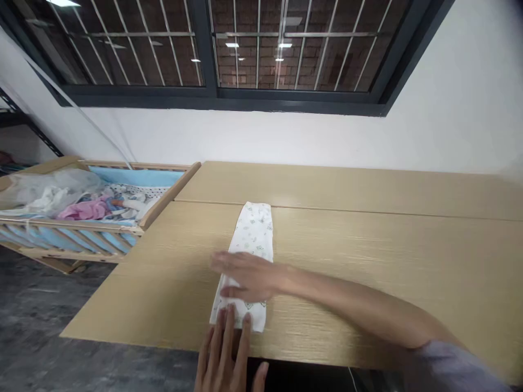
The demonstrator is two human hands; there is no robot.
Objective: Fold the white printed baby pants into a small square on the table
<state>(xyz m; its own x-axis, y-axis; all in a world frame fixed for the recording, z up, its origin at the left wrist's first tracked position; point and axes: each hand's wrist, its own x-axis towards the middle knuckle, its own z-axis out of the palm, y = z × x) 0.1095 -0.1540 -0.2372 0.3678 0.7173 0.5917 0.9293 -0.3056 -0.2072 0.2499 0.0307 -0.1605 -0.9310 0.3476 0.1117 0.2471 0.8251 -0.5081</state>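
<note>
A white cloth garment [254, 228] with a small green print lies folded into a long narrow strip on the wooden table; its shape resembles small baby pants, folded lengthwise. Across its middle reaches my right hand [247, 276], slightly blurred, palm down with the fingers stretched out and the thumb apart. That hand hides part of the strip. At the near end, my left hand [224, 354] has its fingers spread, the tips resting on the garment's bottom edge. Neither hand grips the fabric.
The light wooden tabletop [368, 256] has a seam running across it and meets a white wall. On the left stands a wooden crib [161, 204] with blue lining, holding crumpled clothes [87, 209] and a clear plastic bag [53, 185]. A barred window [216, 98] is above.
</note>
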